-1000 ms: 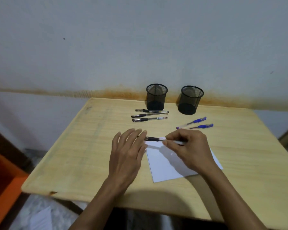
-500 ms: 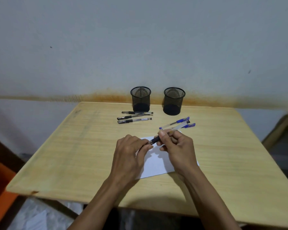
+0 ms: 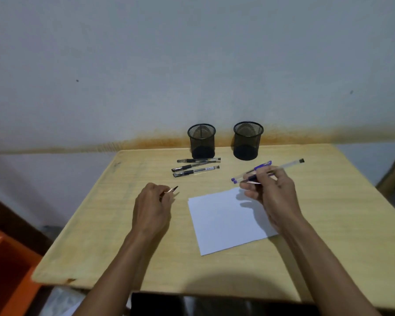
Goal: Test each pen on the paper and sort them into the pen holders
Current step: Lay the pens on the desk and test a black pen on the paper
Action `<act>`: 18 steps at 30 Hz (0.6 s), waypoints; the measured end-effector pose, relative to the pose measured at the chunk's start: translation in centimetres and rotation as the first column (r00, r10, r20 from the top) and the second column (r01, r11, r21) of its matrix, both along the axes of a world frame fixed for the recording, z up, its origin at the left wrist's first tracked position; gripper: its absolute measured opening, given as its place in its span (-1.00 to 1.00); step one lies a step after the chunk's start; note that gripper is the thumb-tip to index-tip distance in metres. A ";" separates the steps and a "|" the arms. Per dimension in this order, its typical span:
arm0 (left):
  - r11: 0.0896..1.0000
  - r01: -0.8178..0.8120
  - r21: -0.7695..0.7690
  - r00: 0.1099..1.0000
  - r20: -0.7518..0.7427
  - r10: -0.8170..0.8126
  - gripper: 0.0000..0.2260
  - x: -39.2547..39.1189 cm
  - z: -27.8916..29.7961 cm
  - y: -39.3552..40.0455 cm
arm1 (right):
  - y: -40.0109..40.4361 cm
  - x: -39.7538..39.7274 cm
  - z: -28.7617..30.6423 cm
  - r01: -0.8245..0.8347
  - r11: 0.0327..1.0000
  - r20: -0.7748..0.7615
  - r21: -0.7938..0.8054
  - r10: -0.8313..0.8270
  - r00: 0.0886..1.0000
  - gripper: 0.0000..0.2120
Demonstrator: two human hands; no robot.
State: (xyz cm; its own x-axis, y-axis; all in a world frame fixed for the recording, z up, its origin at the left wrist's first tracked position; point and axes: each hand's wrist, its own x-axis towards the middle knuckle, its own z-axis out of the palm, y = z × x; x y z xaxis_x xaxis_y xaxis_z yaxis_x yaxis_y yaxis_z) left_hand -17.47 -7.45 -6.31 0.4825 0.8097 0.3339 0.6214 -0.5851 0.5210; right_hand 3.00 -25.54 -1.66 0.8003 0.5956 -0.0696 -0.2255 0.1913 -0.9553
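The right hand (image 3: 275, 197) is closed in a writing grip around an uncapped pen (image 3: 283, 167), its clear barrel slanting up to the far right and its tip hidden among the fingers, above the far right corner of the paper (image 3: 228, 221). The left hand (image 3: 152, 208) is curled shut on what looks like the pen cap (image 3: 171, 190), held over bare table (image 3: 100, 213) to the left of the sheet. Two blue pens (image 3: 252, 171) lie on the table just beyond the right hand, partly hidden by it, and three black pens (image 3: 195, 167) lie in a row in front of the left pen holder (image 3: 201, 141); the right pen holder (image 3: 248, 140) stands near it, and both appear empty. The paper is unmarked and nothing pins it down, so the first stroke will likely drag or rotate the sheet unless the left hand comes across to steady it. The right hand hovers so close to the blue pens that a careless move could knock them and set them rolling. The small cap could also slip from the left fingers, or be mislaid before recapping.
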 end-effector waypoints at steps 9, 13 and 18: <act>0.998 -0.061 -0.017 0.993 -0.101 0.059 -0.88 4.0 -0.9 3.4 | -0.3 -2.9 -0.2 0.019 0.990 0.144 -0.138 0.001 0.990 -0.90; 0.997 -0.062 -0.040 0.995 -0.081 0.058 -0.87 4.0 -1.8 4.1 | -0.2 -2.5 -0.9 0.047 0.983 0.194 -0.178 -0.012 0.981 -0.88; 0.998 0.055 0.011 0.973 0.224 -0.056 -0.72 1.9 -2.4 1.5 | 0.3 -2.8 -2.2 0.051 0.984 0.169 -0.173 -0.022 0.985 -0.91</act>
State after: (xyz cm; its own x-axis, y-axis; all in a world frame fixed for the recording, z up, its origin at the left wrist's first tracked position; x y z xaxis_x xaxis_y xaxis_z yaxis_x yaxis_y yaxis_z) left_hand -15.59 -5.94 -8.70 0.4393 0.7818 0.4425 0.4554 -0.6184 0.6405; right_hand 0.18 -25.29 -3.85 0.8305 0.5559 -0.0358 -0.0576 0.0218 -0.9981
